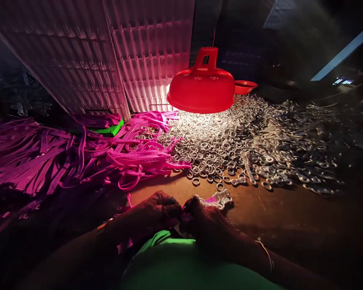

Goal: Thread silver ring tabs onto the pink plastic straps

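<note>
Below red plastic dome lamp [201,92]: left hand [161,206] and right hand [204,217] pinch magenta fabric strap [186,216], presumably there for light.

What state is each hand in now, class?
Left hand: closed, apparently pinching a pink strap; grip partly hidden.
Right hand: closed, apparently on pink strap too; fingertips in shadow.

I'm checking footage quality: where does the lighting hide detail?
Head view: the red lamp throws a bright pool on the metal rings below; same view: left hand and right hand sit in shadow, finger detail mostly lost; same view: the far right fades into darkness.
</note>
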A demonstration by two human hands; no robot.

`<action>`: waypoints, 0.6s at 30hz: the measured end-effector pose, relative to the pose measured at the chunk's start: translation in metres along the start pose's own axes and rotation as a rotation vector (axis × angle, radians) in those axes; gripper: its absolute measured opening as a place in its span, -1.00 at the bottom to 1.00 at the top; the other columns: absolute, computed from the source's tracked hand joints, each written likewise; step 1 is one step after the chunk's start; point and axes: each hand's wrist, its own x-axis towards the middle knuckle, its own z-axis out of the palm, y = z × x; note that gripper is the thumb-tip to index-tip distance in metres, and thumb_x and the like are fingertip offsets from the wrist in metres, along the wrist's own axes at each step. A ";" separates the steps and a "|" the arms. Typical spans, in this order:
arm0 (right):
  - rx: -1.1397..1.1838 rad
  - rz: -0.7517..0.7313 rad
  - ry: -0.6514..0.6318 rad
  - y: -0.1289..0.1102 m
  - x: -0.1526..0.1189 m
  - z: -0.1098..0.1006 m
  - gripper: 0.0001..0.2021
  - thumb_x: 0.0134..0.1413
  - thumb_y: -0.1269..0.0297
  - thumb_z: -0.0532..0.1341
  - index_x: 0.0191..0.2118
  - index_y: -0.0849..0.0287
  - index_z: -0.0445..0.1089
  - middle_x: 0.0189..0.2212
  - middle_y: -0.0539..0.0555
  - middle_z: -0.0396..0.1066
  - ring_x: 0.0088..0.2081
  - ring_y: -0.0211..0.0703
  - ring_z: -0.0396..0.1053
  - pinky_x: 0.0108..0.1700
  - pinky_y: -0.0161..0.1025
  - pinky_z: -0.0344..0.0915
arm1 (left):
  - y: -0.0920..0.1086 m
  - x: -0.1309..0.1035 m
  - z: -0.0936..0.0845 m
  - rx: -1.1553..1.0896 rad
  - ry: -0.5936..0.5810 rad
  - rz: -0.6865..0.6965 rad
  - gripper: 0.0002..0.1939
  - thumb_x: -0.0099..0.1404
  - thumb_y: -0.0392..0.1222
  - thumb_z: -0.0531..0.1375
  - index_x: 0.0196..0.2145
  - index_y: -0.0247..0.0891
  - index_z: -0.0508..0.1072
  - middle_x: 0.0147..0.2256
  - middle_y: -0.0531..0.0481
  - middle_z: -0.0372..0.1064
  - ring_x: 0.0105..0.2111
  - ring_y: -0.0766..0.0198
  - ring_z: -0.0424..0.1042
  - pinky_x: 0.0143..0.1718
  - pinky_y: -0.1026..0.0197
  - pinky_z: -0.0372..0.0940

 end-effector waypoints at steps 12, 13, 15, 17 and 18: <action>0.359 -0.006 -0.049 -0.014 0.006 0.008 -0.70 0.16 0.37 -0.01 0.00 0.30 -0.03 -0.53 0.00 0.32 -0.60 -0.35 0.08 -0.59 -0.36 -0.07 | -0.027 -0.014 0.023 -0.010 0.061 0.173 -0.57 0.12 0.14 0.23 -0.50 -0.36 0.40 -0.54 0.04 0.24 -0.49 0.37 0.22 -0.40 0.29 0.17; 0.393 0.031 -0.109 -0.014 0.008 0.007 -0.74 0.13 0.37 0.02 -0.06 0.29 0.02 -0.53 -0.01 0.30 -0.59 -0.36 0.07 -0.59 -0.37 -0.07 | -0.030 -0.012 0.023 -0.022 0.058 0.176 -0.57 0.12 0.14 0.23 -0.52 -0.36 0.38 -0.56 0.06 0.21 -0.51 0.39 0.20 -0.43 0.31 0.15; 0.429 0.110 -0.228 -0.015 0.011 0.002 -0.84 0.07 0.40 0.07 -0.20 0.26 0.09 -0.53 -0.01 0.26 -0.57 -0.37 0.07 -0.59 -0.39 -0.08 | -0.035 -0.008 0.020 -0.035 0.031 0.164 -0.56 0.12 0.13 0.22 -0.57 -0.37 0.37 -0.60 0.08 0.17 -0.55 0.43 0.14 -0.49 0.33 0.11; 0.424 0.152 -0.343 -0.016 0.015 -0.004 -0.91 0.05 0.46 0.08 -0.31 0.23 0.10 -0.52 -0.02 0.24 -0.55 -0.38 0.08 -0.57 -0.40 -0.06 | -0.039 -0.004 0.017 -0.052 0.005 0.145 -0.55 0.14 0.13 0.21 -0.59 -0.37 0.35 -0.62 0.08 0.15 -0.58 0.44 0.10 -0.54 0.34 0.06; 0.396 0.146 -0.380 -0.016 0.017 -0.007 -0.92 0.06 0.49 0.07 -0.33 0.23 0.11 -0.51 -0.02 0.23 -0.54 -0.39 0.08 -0.56 -0.40 -0.05 | -0.041 -0.002 0.015 -0.060 -0.003 0.137 -0.54 0.14 0.13 0.21 -0.59 -0.37 0.34 -0.62 0.09 0.14 -0.60 0.45 0.08 -0.56 0.35 0.03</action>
